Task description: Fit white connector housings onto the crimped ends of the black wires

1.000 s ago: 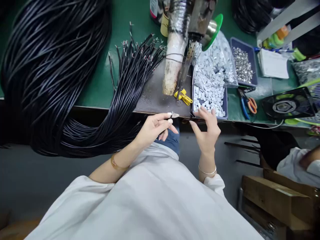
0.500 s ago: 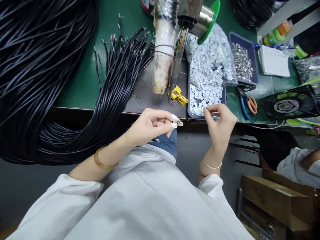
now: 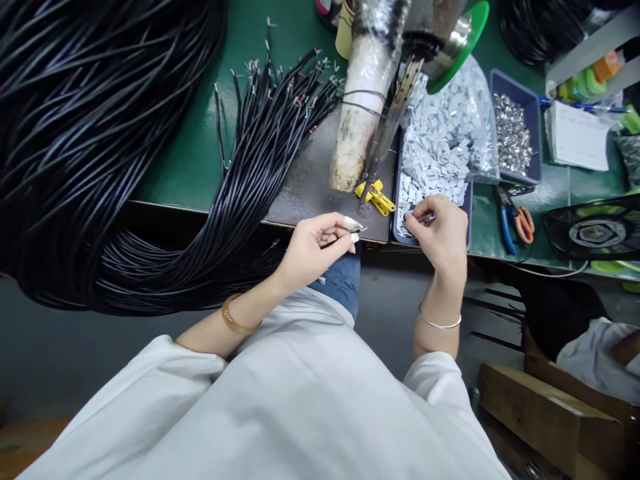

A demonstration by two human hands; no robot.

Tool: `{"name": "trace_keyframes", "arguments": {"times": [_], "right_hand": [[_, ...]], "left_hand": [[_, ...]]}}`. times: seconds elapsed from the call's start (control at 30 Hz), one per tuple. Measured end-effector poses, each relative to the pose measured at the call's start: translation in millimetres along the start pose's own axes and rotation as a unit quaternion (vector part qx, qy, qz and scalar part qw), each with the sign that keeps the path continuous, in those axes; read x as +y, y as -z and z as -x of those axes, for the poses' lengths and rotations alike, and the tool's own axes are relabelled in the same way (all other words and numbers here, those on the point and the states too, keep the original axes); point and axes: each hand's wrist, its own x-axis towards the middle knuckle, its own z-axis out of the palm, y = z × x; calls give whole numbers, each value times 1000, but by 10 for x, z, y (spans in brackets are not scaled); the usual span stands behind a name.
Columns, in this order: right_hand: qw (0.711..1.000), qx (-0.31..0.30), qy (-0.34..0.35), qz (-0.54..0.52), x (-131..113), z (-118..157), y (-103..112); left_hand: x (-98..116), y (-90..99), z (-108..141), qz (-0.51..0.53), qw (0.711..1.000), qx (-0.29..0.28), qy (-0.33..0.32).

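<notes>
In the head view my left hand [image 3: 319,245] is closed in a pinch in front of the bench edge. White coverings wrap its thumb and index fingertips, and between them sits a small piece with a dark, metallic look, too small to name. My right hand [image 3: 440,230] is over the front of a dark blue tray [image 3: 469,212], its thumb and index finger drawn together near the small pale flat pieces [image 3: 434,165]. Whether those fingers grip a piece is hidden. Just beyond my left hand a yellow clip [image 3: 379,198] lies on a dark mat [image 3: 311,170].
A white, stained arm [image 3: 357,137] and a thin metal rod [image 3: 393,127] reach down over the mat. Black cables [image 3: 260,150] spread at left. Further right are a tray of metal parts [image 3: 513,137], pliers [image 3: 517,223] and a fan [image 3: 593,232]. Another person's sleeve [image 3: 595,353] shows at lower right.
The view has shifted, so the bench things appear further right. My right hand has moved leftward relative to the tray and lies further over it. My left hand keeps its pinch.
</notes>
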Motion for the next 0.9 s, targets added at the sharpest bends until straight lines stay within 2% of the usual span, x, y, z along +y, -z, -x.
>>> {"name": "trace_keyframes", "arguments": {"times": [0.17,0.27,0.33,0.43,0.57,0.7,0.9], "right_hand": [[982,178,-3,-65,-73,176,-28],[966,224,-4,-131,-218,301,-16],[958,208,2,-196,-354,383,-29],[943,170,22,-285,-579,485,-112],[938,127,46,-319,-792,539,-281],[933,74,35,-350,-834,525,-387],[932,55,38,-356,-793,519,-407]], "left_hand": [[-56,-12,46,-78,996,11,-37],[-45,2,44,-87,995,12,-43],[-8,18,33,-65,997,2,-36],[69,50,17,-25,999,-42,-4],[125,82,9,6,998,-66,14],[103,85,12,20,998,-63,-9],[88,80,13,-8,998,-65,-22]]}}
